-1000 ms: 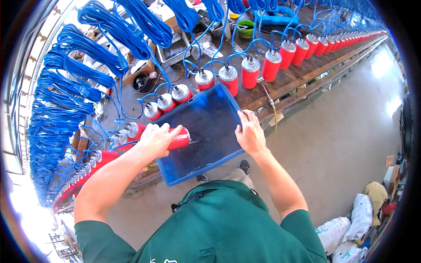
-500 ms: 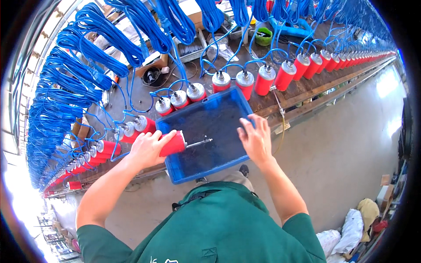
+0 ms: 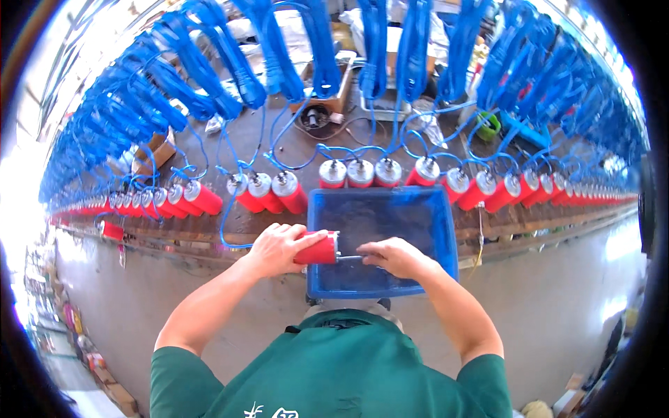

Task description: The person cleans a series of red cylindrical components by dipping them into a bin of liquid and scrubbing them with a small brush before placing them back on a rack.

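My left hand [image 3: 280,249] is wrapped around a red cylinder [image 3: 317,249] that lies on its side, its silver end facing right. From that end a thin metal rod [image 3: 350,258] sticks out over the blue plastic bin [image 3: 451,237]. My right hand [image 3: 398,257] has its fingers closed on the far end of the rod, hiding its tip. A blue cable [image 3: 230,240] runs from the table toward the cylinder, behind my left hand.
Red cylinders [image 3: 287,191] with silver caps and blue cables line the table edge both ways. Coiled blue cables [image 3: 324,63] hang above. Behind stand a cardboard box [image 3: 338,97], a green container [image 3: 489,125] and a blue tray [image 3: 533,136].
My right hand has moved from open above the bin to gripping the rod. The view has swung, so the table edge and bin look more level. My left hand keeps the red cylinder.
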The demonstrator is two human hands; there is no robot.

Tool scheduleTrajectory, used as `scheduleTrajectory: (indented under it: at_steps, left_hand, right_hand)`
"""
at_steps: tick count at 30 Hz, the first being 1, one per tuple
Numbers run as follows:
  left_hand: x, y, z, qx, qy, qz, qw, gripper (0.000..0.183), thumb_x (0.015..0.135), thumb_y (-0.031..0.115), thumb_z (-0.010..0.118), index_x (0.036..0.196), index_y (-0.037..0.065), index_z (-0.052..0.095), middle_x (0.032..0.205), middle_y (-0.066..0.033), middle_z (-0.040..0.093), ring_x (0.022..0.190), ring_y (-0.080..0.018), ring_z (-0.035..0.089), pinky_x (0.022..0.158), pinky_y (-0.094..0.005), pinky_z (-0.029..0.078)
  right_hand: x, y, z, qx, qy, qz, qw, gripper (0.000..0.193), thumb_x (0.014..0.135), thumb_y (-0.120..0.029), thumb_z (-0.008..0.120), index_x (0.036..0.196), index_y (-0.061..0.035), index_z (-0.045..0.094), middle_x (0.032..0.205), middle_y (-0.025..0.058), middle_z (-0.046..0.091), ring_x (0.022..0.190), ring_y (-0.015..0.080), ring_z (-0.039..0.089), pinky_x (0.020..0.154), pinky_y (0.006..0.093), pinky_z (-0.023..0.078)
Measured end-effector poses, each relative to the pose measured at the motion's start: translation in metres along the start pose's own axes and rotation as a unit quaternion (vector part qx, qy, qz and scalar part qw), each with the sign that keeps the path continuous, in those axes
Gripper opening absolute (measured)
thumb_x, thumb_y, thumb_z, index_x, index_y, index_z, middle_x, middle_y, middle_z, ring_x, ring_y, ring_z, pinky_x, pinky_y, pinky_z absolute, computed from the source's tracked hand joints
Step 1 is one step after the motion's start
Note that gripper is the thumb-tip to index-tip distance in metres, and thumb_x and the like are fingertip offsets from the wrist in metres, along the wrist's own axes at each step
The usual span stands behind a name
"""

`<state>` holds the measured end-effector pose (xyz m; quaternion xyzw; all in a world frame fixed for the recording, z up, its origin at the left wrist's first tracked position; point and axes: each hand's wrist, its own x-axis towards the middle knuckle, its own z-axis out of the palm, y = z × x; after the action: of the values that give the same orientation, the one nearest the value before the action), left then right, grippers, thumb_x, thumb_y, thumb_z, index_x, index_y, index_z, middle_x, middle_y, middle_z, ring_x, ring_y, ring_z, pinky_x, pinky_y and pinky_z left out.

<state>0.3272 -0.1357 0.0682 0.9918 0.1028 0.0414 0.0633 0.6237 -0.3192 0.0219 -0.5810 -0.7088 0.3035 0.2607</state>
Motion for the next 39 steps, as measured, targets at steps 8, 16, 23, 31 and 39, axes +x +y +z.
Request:
scheduleTrajectory:
  at_steps: [8, 16, 23, 31, 39]
  left_hand:
    - [-0.010, -0.011, 0.006, -0.075, 0.059, -0.027, 0.995, 0.101, 0.070, 0.035, 0.091, 0.162, 0.030, 0.048, 0.113, -0.0072, 0.067, 0.089, -0.0310, 0.071, 0.080, -0.0445, 0.057]
    - [-0.009, -0.010, 0.008, -0.024, 0.055, -0.015, 0.998, 0.100, 0.070, 0.034, 0.089, 0.161, 0.033, 0.048, 0.114, -0.0049, 0.066, 0.089, -0.0290, 0.069, 0.080, -0.0440, 0.056]
    - [-0.015, -0.014, 0.014, -0.032, 0.080, -0.016, 0.996, 0.104, 0.066, 0.033, 0.090, 0.161, 0.032, 0.047, 0.106, -0.0066, 0.066, 0.084, -0.0294, 0.069, 0.075, -0.0455, 0.056]
    - [-0.017, -0.007, 0.021, -0.011, 0.081, -0.021, 0.996, 0.110, 0.069, 0.038, 0.090, 0.166, 0.037, 0.038, 0.109, -0.0017, 0.062, 0.089, -0.0241, 0.065, 0.081, -0.0400, 0.052]
    - [-0.022, -0.009, 0.021, -0.012, 0.061, -0.034, 0.998, 0.116, 0.070, 0.042, 0.092, 0.168, 0.039, 0.032, 0.113, -0.0037, 0.062, 0.094, -0.0249, 0.066, 0.086, -0.0400, 0.051]
  right_hand:
    - [0.000, -0.042, -0.006, 0.030, 0.080, 0.073, 0.994, 0.056, 0.099, -0.031, 0.077, 0.147, -0.0073, 0.061, 0.084, 0.0095, 0.063, 0.076, 0.0252, 0.063, 0.076, 0.0388, 0.056]
    - [0.003, -0.022, -0.009, -0.172, 0.043, -0.052, 0.983, 0.036, 0.092, -0.026, 0.081, 0.117, -0.0037, 0.069, 0.088, 0.0147, 0.069, 0.080, 0.0308, 0.070, 0.076, 0.0410, 0.060]
    - [0.014, -0.035, -0.006, -0.095, 0.005, 0.198, 0.976, 0.042, 0.086, -0.043, 0.086, 0.086, -0.0025, 0.073, 0.080, 0.0195, 0.073, 0.075, 0.0374, 0.072, 0.070, 0.0473, 0.055]
    - [-0.008, -0.014, 0.010, 0.486, 0.037, 0.406, 0.773, 0.025, 0.107, -0.022, 0.066, 0.116, 0.0011, 0.071, 0.069, 0.0009, 0.055, 0.053, 0.0092, 0.051, 0.046, 0.0272, 0.039]
    - [-0.021, 0.009, 0.016, 0.422, 0.081, 0.191, 0.883, 0.024, 0.104, -0.004, 0.063, 0.127, -0.0004, 0.070, 0.073, 0.0040, 0.063, 0.056, 0.0134, 0.061, 0.050, 0.0262, 0.047]
